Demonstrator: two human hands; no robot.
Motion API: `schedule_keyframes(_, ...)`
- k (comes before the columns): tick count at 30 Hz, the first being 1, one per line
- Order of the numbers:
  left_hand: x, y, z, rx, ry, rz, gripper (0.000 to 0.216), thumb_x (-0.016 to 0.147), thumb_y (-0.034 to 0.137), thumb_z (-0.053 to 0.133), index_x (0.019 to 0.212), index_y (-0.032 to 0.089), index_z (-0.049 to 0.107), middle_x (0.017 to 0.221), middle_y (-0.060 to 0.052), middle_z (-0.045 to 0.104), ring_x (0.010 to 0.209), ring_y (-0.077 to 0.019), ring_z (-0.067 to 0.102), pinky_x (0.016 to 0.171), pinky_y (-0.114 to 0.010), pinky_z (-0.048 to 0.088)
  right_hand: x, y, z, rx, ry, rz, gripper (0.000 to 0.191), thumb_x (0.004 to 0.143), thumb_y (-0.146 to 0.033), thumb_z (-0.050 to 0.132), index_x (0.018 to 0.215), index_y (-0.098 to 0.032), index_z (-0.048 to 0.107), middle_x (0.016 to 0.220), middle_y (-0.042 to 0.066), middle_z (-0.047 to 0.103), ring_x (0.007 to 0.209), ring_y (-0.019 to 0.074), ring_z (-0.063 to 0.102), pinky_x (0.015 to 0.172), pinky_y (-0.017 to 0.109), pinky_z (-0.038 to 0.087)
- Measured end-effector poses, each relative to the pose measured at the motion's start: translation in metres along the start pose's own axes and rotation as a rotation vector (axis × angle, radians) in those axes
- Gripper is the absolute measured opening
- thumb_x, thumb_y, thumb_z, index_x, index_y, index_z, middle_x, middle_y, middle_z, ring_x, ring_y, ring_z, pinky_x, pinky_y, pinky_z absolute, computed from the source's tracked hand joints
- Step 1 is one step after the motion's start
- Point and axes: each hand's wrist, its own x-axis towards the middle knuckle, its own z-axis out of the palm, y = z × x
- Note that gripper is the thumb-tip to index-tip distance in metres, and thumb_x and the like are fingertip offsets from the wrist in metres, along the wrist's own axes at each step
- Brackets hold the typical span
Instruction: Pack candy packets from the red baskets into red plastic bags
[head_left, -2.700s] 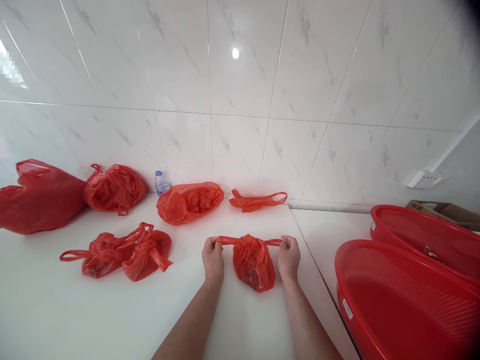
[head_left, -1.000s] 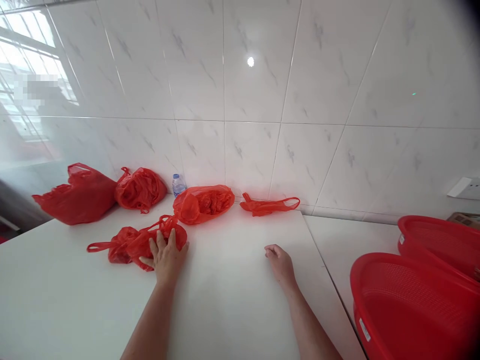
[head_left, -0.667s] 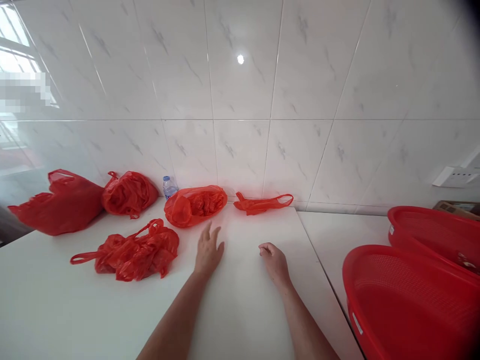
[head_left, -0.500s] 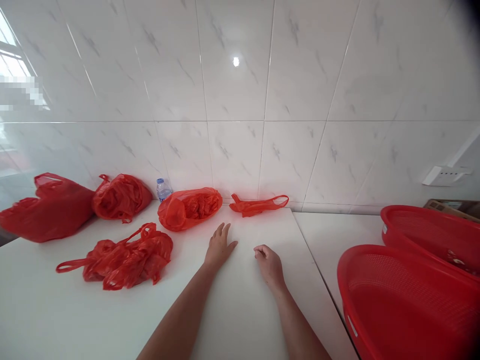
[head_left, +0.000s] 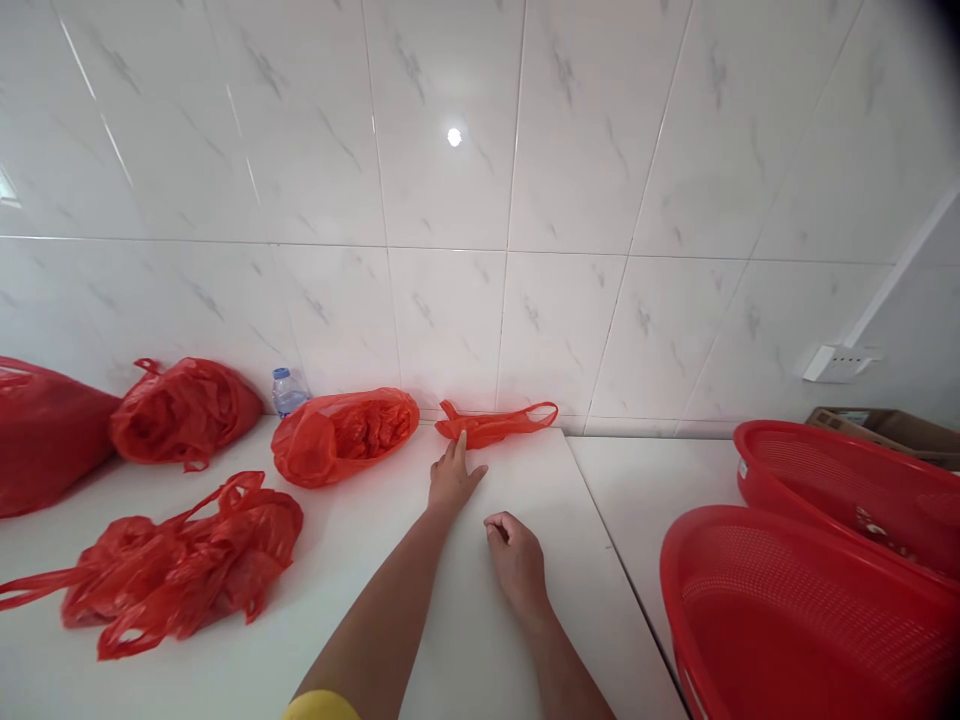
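Observation:
Stretched forward over the white table, my left hand has its fingers spread. Its fingertips reach the near edge of a flat red plastic bag that lies by the wall; whether they touch it I cannot tell. My right hand is curled, thumb against the bent fingers, low over the table to the right of the left hand. What it holds, if anything, is hidden. Left of the left hand a rolled-open red plastic bag has crumpled red plastic inside.
Several more red bags sit at the left: a crumpled one, a rounded one, a full one. A clear bottle stands by the wall. Red baskets are at the right, with a cardboard box behind.
My left hand has reached forward to the flat red bag. The right hand stays curled in about the same place. The view has turned slightly to the right.

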Motion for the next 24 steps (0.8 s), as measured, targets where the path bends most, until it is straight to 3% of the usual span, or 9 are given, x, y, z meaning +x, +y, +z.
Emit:
schedule_keyframes(5, -0.012, -0.002, -0.008, -0.186, -0.01, -0.022, 0.053, 0.083, 0.03, 0.05, 0.135, 0.021, 0.042, 0.139, -0.008, 0.047, 0.127, -0.0234, 0.043, 0.103, -0.036, 0.032, 0.0, 0.003, -0.001, 0.093, 0.002, 0.048, 0.022, 0.081, -0.031, 0.041, 0.078, -0.024, 0.062, 0.074, -0.002, 0.065, 0.066, 0.0157, 0.056, 0.059, 0.025, 0.041)
schedule_keyframes(8, -0.033, -0.005, -0.017, -0.238, -0.018, -0.056, 0.044, 0.086, 0.032, 0.046, 0.129, 0.023, 0.051, 0.123, -0.007, 0.061, 0.112, -0.0219, 0.056, 0.094, -0.034, 0.041, 0.001, 0.004, -0.004, 0.11, 0.128, 0.01, 0.025, 0.081, -0.031, 0.041, 0.087, -0.022, 0.063, 0.087, 0.003, 0.067, 0.079, 0.0175, 0.059, 0.07, 0.027, 0.045)
schedule_keyframes(12, -0.066, -0.009, -0.029, -0.358, -0.022, -0.111, 0.039, 0.085, 0.04, 0.047, 0.119, 0.024, 0.059, 0.105, -0.005, 0.068, 0.094, -0.0197, 0.063, 0.081, -0.031, 0.049, 0.0, -0.001, -0.007, -0.063, 0.38, -0.16, 0.027, 0.084, -0.026, 0.04, 0.099, -0.019, 0.061, 0.097, 0.009, 0.063, 0.095, 0.0223, 0.056, 0.08, 0.034, 0.045)
schedule_keyframes(17, -0.097, -0.006, -0.051, -0.554, 0.054, -0.211, 0.03, 0.08, 0.041, 0.053, 0.099, 0.023, 0.067, 0.094, -0.004, 0.069, 0.084, -0.0191, 0.063, 0.076, -0.03, 0.048, -0.004, -0.008, -0.001, -0.304, 0.499, -0.434, 0.03, 0.088, -0.025, 0.04, 0.113, -0.018, 0.055, 0.118, 0.014, 0.054, 0.115, 0.027, 0.045, 0.095, 0.047, 0.037)
schedule_keyframes(20, -0.11, -0.004, -0.065, -0.611, 0.109, -0.256, 0.03, 0.081, 0.046, 0.051, 0.085, 0.021, 0.065, 0.082, -0.002, 0.068, 0.074, -0.0171, 0.06, 0.068, -0.028, 0.046, -0.005, -0.008, 0.001, -0.375, 0.481, -0.37, 0.037, 0.089, -0.035, 0.043, 0.119, -0.015, 0.052, 0.127, 0.017, 0.05, 0.122, 0.0304, 0.04, 0.098, 0.05, 0.033)
schedule_keyframes(24, -0.119, -0.007, -0.073, -0.642, 0.172, -0.336, 0.026, 0.077, 0.046, 0.056, 0.078, 0.02, 0.06, 0.074, -0.001, 0.063, 0.067, -0.0154, 0.057, 0.061, -0.025, 0.044, -0.009, -0.008, -0.003, -0.248, 0.296, -0.151, 0.038, 0.092, -0.041, 0.032, 0.107, -0.018, 0.058, 0.104, 0.012, 0.061, 0.093, 0.0233, 0.058, 0.078, 0.035, 0.044)
